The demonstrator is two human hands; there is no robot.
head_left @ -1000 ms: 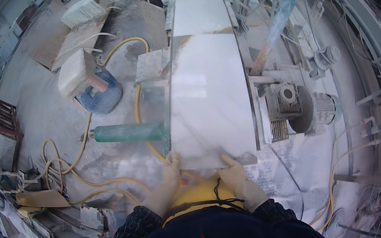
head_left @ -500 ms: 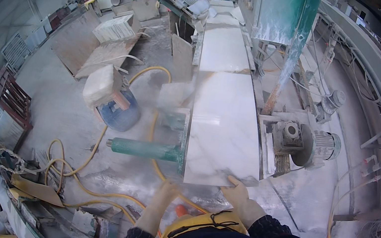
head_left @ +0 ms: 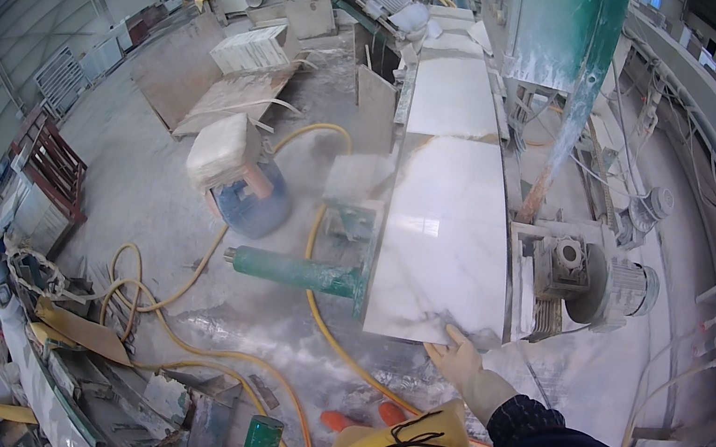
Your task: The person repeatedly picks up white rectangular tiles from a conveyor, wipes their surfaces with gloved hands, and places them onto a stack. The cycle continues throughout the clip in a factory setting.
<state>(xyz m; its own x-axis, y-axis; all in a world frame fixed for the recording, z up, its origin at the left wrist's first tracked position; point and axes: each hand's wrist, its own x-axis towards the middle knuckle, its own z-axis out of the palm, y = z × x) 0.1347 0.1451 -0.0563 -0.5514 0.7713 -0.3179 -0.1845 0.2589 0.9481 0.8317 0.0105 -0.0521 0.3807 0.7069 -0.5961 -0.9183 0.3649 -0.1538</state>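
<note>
The gloved right hand (head_left: 459,364) lies flat, fingers spread, on the near edge of the white marble slab (head_left: 443,238) lying lengthwise on the saw bed (the left hand is out of view) — best to press evenly and keep the slab square.

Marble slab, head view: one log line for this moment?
right hand: gloved, on near edge of marble slab | left hand: out of view | slab: flat on bench, motor beside | hose: on floor
</note>
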